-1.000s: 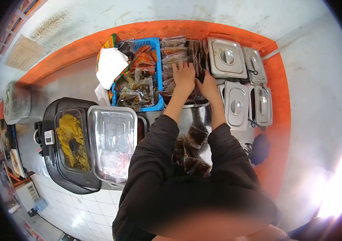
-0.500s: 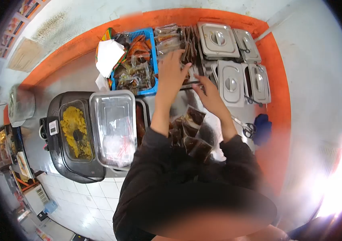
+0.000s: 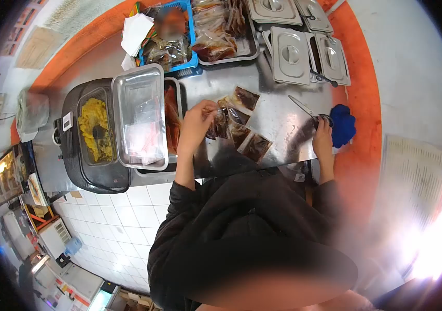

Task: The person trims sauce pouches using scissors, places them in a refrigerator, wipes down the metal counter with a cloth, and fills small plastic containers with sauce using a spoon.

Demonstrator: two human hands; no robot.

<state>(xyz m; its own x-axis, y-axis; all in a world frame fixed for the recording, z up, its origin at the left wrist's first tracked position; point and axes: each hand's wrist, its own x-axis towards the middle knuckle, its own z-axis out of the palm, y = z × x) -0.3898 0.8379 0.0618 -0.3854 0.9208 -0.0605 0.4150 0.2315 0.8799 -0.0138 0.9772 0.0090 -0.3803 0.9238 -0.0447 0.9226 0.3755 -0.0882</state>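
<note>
My left hand [image 3: 196,124] is closed, its fingertips pinching the edge of a clear plastic packet of dark sauce [image 3: 218,127]. This packet is at the left end of a small cluster on the steel counter, with other dark packets [image 3: 247,97] overlapping beside it. To the right, my right hand [image 3: 323,139] has its fingers curled at the handles of a pair of scissors [image 3: 306,108]. The scissors lie on the counter with the blades pointing up and left. Their handles are partly hidden by my fingers.
A steel tray [image 3: 254,52] at the back holds many filled packets, beside a blue basket [image 3: 192,36] of bags. Lidded steel pans [image 3: 289,65] stand at the back right. A blue cloth [image 3: 342,126] lies by the scissors. On the left are a steel pan [image 3: 153,83] and yellow food [image 3: 95,124].
Both hands have come back from the packet tray at the rear. My left hand has taken hold of a packet in the cluster; my right hand has moved right onto the scissors.
</note>
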